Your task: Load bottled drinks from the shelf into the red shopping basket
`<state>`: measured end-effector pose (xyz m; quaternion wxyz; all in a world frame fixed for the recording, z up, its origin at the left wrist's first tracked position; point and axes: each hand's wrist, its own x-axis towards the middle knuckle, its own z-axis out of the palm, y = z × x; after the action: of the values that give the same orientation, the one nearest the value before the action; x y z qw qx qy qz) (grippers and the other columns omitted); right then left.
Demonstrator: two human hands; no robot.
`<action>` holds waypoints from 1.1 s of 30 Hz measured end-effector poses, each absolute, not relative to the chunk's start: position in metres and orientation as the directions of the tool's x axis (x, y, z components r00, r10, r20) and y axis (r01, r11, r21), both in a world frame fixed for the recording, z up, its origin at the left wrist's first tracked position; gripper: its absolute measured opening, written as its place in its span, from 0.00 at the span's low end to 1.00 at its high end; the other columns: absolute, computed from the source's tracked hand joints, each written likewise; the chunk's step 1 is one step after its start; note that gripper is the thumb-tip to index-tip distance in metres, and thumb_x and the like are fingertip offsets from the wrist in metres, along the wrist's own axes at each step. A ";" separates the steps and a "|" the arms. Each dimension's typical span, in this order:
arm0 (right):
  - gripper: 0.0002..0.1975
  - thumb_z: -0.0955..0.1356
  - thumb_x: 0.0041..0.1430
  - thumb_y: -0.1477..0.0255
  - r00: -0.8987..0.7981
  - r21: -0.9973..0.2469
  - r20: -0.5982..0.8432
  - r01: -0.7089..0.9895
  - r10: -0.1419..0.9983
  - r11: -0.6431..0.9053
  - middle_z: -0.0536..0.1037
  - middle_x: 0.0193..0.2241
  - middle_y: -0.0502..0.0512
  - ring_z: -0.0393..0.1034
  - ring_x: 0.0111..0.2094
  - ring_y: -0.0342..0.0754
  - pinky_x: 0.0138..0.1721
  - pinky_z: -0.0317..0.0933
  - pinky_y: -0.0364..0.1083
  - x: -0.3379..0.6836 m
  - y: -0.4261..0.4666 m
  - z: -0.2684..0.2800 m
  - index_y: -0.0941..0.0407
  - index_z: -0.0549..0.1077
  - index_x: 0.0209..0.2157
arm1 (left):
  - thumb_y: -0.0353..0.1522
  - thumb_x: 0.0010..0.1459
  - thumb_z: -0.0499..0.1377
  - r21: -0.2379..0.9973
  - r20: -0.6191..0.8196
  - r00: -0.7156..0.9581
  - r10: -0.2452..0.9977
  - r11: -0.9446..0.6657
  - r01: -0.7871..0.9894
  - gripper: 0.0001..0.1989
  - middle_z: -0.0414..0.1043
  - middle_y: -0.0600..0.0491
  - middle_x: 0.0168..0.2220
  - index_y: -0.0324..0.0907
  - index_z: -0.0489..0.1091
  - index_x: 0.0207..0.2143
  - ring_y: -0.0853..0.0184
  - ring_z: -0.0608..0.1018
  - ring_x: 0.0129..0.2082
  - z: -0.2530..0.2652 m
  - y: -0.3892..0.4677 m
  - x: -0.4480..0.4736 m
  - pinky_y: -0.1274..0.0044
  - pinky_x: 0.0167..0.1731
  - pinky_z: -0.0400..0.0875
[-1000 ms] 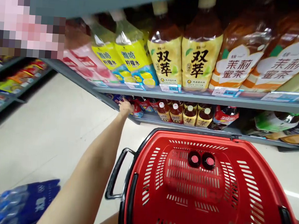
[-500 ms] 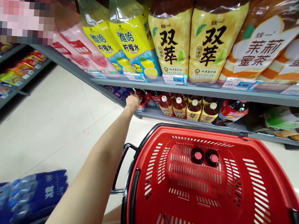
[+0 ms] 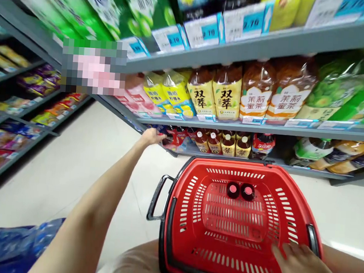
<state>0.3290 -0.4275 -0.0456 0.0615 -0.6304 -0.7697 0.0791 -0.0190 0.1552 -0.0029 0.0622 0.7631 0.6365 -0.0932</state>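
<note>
My left hand (image 3: pixel 152 137) is at the left end of the lowest shelf. Its fingers are closed round the top of a dark drink bottle (image 3: pixel 170 139), which leans out beside other red-labelled bottles; part of it is hidden. A red shopping basket (image 3: pixel 220 247) with black handles stands on the floor in front of me. Inside it, two dark bottles (image 3: pixel 233 190) with pink-red caps stand upright, side by side at the far side. Over the basket's near right part is my right hand (image 3: pixel 300 265), fingers spread, holding nothing; whether it touches the basket I cannot tell.
Large tea and juice bottles (image 3: pixel 227 94) line the middle shelf. Above it, a shelf edge (image 3: pixel 203 50) carries price tags. Blue-wrapped bottled water (image 3: pixel 15 241) lies on the floor at lower left. Packaged snacks (image 3: pixel 59 111) fill shelves across the aisle.
The view has pulled back and tilted up, showing a higher shelf. My right hand has come into view over the basket. My left hand has shifted slightly, and a bottle now shows at its fingers.
</note>
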 end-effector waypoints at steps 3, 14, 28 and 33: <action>0.14 0.72 0.61 0.71 -0.229 -0.222 -0.140 0.955 0.963 0.195 0.85 0.37 0.68 0.82 0.38 0.63 0.42 0.73 0.53 0.311 -0.415 -0.032 0.59 0.82 0.47 | 0.45 0.53 0.66 -0.015 -0.150 0.221 0.964 -0.226 0.974 0.19 0.74 0.48 0.24 0.43 0.66 0.21 0.58 0.78 0.30 0.049 0.110 -0.015 0.75 0.28 0.61; 0.17 0.57 0.76 0.64 -0.226 -0.967 -0.032 0.254 0.974 0.027 0.82 0.39 0.60 0.79 0.38 0.53 0.40 0.73 0.51 0.257 -0.350 0.041 0.56 0.74 0.46 | 0.46 0.57 0.65 0.434 0.214 0.476 0.853 -0.519 0.736 0.18 0.77 0.55 0.30 0.41 0.69 0.32 0.68 0.75 0.29 0.229 -0.110 -0.008 0.78 0.32 0.67; 0.24 0.63 0.74 0.49 -0.103 -0.325 -0.671 -0.849 0.734 -0.416 0.86 0.38 0.56 0.80 0.31 0.51 0.30 0.76 0.51 0.214 -0.344 0.040 0.55 0.79 0.48 | 0.48 0.66 0.65 0.876 0.314 0.526 0.790 -0.455 0.160 0.23 0.82 0.44 0.46 0.38 0.79 0.49 0.60 0.82 0.43 0.116 -0.163 0.060 0.72 0.46 0.76; 0.18 0.66 0.74 0.56 0.072 -0.448 -0.654 -0.839 0.753 -0.309 0.86 0.38 0.52 0.79 0.29 0.50 0.27 0.75 0.49 0.225 -0.329 0.039 0.53 0.79 0.49 | 0.53 0.59 0.71 0.967 0.254 0.474 0.843 -0.237 -0.095 0.42 0.67 0.39 0.69 0.41 0.68 0.68 0.48 0.74 0.66 0.069 -0.180 0.063 0.63 0.65 0.70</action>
<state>0.2247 -0.3290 0.0390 0.5858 -0.4394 0.0491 0.6792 0.0631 -0.1802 0.0685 0.5487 0.6604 0.2832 0.4274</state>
